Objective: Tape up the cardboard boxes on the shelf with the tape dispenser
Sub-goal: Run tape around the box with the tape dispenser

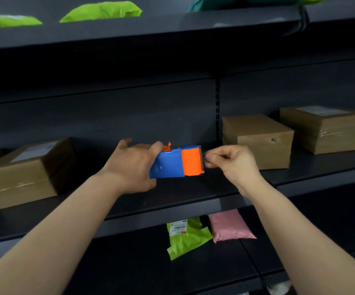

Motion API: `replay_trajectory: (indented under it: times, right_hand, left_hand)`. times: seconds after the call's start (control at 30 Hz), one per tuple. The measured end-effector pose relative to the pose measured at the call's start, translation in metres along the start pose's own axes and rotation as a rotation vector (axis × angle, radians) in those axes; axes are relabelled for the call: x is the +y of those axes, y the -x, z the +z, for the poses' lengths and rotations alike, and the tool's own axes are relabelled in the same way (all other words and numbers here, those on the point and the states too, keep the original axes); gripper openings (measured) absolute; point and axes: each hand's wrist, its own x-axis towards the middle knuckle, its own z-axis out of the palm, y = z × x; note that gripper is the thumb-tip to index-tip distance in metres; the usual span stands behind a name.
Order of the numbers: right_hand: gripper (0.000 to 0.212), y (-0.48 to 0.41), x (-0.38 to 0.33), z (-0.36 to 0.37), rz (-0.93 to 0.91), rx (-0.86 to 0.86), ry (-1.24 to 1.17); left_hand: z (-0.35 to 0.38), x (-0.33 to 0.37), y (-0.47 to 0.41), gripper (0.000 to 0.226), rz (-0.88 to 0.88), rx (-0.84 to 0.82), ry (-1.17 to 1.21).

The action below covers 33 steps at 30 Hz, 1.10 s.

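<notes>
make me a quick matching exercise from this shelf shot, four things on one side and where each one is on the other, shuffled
Things:
1. tape dispenser
2. pink bag
3. lime green bag
4. cardboard box with a white label on top

Places:
A. top shelf
B. gripped in the left hand
C. lower shelf, beside the green labelled bag
D. middle shelf, far left

Pairs: 1-B, 2-C, 3-A, 4-D
</notes>
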Motion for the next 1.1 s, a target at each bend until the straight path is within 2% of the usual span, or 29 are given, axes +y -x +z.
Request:
replay_trajectory:
  times: [0.13,0.33,0.47,0.7,0.9,1.1]
  right_hand:
    - [0.019,-0.003,0.005,-0.010,-0.014,0.057,0.080]
    - [0.020,-0.006,0.011,-0.013,0.013,-0.006,0.049]
    - [0.023,-0.001,0.019,-0.026,0.023,0.061,0.039]
    - [0.010,0.000,0.016,-0.039,0.081,-0.014,0.038]
    - [0.011,0.007,0.019,-0.059,-0.039,0.147,0.097]
    - [0.013,0.012,0.027,-0.110,-0.066,0.281,0.180]
  left_hand:
    - [0.002,-0.006,-0.004,0.056,0.014,-0.030,-0.019]
    - [0.006,-0.010,-0.005,0.053,0.028,-0.019,0.011]
    - [0.014,-0.023,0.000,0.058,-0.039,-0.031,0.030]
    - [0.013,-0.019,0.002,0.059,-0.026,-0.070,-0.035]
    - [0.000,0.000,-0.007,0.056,-0.059,-0.004,-0.002]
    - [-0.023,0.050,-0.022,0.052,-0.035,0.022,0.013]
